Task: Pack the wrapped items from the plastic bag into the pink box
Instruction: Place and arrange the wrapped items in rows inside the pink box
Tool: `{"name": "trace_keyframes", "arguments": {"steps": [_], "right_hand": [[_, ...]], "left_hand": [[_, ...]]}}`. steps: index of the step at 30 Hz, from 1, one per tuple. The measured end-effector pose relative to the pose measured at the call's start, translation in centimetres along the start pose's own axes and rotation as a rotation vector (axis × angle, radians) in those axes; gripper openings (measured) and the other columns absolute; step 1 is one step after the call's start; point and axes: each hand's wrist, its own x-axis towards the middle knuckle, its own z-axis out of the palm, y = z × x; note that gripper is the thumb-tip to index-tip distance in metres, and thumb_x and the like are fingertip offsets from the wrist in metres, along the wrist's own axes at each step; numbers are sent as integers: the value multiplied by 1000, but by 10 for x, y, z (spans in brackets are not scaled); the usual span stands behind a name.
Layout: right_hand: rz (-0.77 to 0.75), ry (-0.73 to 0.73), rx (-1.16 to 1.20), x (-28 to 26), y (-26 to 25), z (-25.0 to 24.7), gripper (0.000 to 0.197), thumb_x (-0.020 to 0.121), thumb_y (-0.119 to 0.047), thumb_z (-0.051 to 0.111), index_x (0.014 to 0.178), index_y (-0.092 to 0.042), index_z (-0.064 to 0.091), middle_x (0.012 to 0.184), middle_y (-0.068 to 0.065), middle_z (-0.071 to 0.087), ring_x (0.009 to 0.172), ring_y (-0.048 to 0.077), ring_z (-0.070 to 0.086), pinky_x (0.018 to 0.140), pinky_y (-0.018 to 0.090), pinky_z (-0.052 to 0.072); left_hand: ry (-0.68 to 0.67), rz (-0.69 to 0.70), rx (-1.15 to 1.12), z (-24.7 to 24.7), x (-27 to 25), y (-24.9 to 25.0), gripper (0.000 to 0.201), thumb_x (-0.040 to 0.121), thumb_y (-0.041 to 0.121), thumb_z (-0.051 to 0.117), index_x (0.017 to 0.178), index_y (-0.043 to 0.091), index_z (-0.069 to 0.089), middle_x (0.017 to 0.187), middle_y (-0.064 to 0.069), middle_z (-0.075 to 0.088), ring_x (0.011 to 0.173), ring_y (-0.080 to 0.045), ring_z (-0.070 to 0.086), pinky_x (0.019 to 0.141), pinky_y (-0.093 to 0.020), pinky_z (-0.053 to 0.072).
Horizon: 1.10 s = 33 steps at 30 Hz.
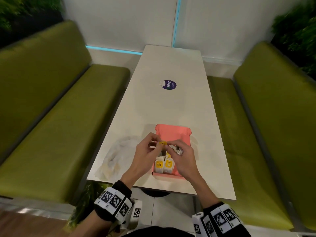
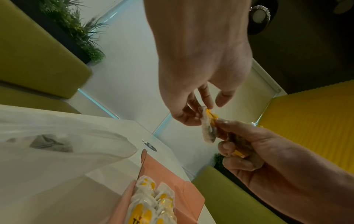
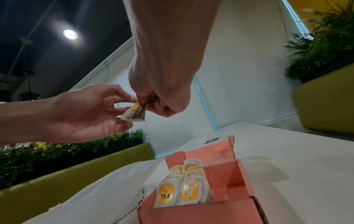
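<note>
I pinch one tea sachet (image 3: 134, 115) w/ left hand (image 1: 145, 156) above pink box (image 1: 179, 134); right hand (image 1: 181, 156) holds more. Recommend: separate cleanly, seat upright behind packed sachets (image 1: 164, 165). Plastic bag (image 1: 116, 154) lies beside box.

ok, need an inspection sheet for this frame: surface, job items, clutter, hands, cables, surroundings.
Surface: long white table, a round dark sticker at mid-length.
Job's things: pink box open at the near edge, lid flap up, wrapped tea bags standing in rows in its left part; plastic bag crumpled to the box's left, one dark item showing through it.
Clutter: nothing seen.
Hands: left hand and right hand both pinch one tea bag above the box; the right hand also holds more bags in its curled fingers.
Cables: nothing seen.
Surroundings: green benches on both sides, white wall behind, plants in the corners.
</note>
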Motion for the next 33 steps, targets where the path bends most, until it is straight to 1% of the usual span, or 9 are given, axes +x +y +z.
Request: {"name": "trace_keyframes", "arguments": {"steps": [3,9,13,16,20,23,28,31,33], "right_hand": [[29,22,25,0,3,1,13,89,-12,71,90,-24,74,89,-8,72,87,10,66,80,23,53],[59,33,112,0,5,-3,5,91,-11,69,88,-11,73,83,-5,71,78,9,65,72,22,51],[129,-130,209,-4,0,-8,14,95,-12,63,86,-4,68,62,-6,58,57,8,51,57,19,42],[169,-244,147,-6,3,-10,14,96,-16,64,85,-9,69,66,-3,58,60,11,50,59,22,43],[187,-151,67,-6,13,-10,10,93,-13,67,89,-20,72,80,-14,66,69,1,58,66,21,46],[132,-141,14,-7,15,-10,11,91,-11,69,90,-21,73,89,-15,66,82,5,63,73,22,48],[40,-121,147,-14,9,-10,5,86,-2,72,90,-5,73,98,-3,66,94,13,64,78,23,52],[47,-145,229,-16,2,-8,3,86,1,71,88,-2,72,97,-2,66,87,11,64,73,22,51],[94,-155,294,-17,-2,-7,0,89,-1,69,89,-1,69,86,5,64,69,12,58,60,22,46]], "left_hand": [[-26,-16,20,2,-1,-4,20,95,13,64,99,28,52,91,0,67,81,-22,70,72,-35,59],[10,-40,45,1,0,-11,30,95,8,63,89,35,50,82,5,65,73,-16,66,65,-29,52],[-1,-24,74,-2,2,-14,20,94,-5,56,87,15,54,78,3,62,67,-20,62,62,-37,54],[-22,-17,35,-3,1,-12,17,92,-12,52,86,4,55,78,-9,61,64,-20,59,61,-29,50],[-33,-64,-51,-4,-1,-10,16,93,-14,49,88,-4,60,84,-15,62,68,-17,58,62,-24,49],[-18,-116,-119,-5,-2,-8,17,95,-12,49,90,-5,63,87,-13,64,71,-17,59,62,-24,50],[-30,-130,-103,-8,-2,-11,19,94,-14,48,90,-6,65,79,-1,68,65,-12,59,60,-22,49],[-56,-109,-50,-7,-4,-14,22,91,-17,48,87,-4,64,74,-3,66,61,-15,59,61,-24,48],[-59,-89,-17,-6,-4,-17,24,89,-19,47,87,-2,63,76,-6,65,63,-16,60,61,-25,50]]}}
